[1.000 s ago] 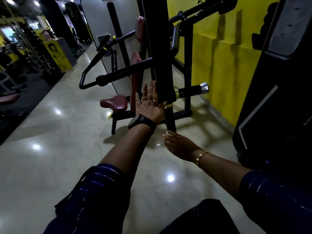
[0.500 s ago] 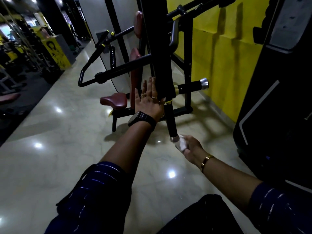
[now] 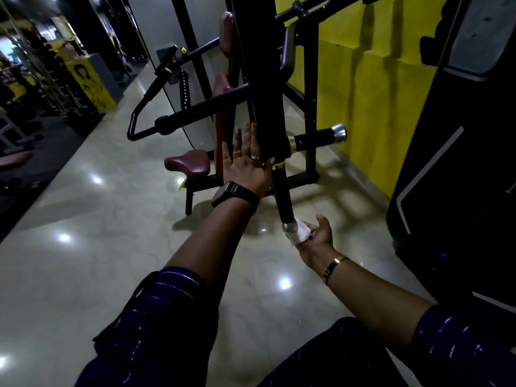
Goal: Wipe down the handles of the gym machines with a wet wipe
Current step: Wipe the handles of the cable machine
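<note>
Nearest, the right hand (image 3: 317, 237) grips the wipe (image 3: 300, 233) in curled fingers against the handle (image 3: 282, 195) tip; the handle runs up and away leftward toward the left hand (image 3: 245, 166), flat and straight-fingered on the post (image 3: 265, 79)

Change at the lower end of the handle (image 3: 282, 191). One second earlier the right hand (image 3: 318, 236) lay at that end with its back uppermost and fingers pointing left; the silver cap (image 3: 288, 226) was out of sight and only a speck of the wipe (image 3: 300, 233) showed. Half a second earlier it had the wipe bunched against the cap. Now the hand is rolled palm-up with the thumb raised, holding the wipe against the cap's right side, with more white exposed.
</note>
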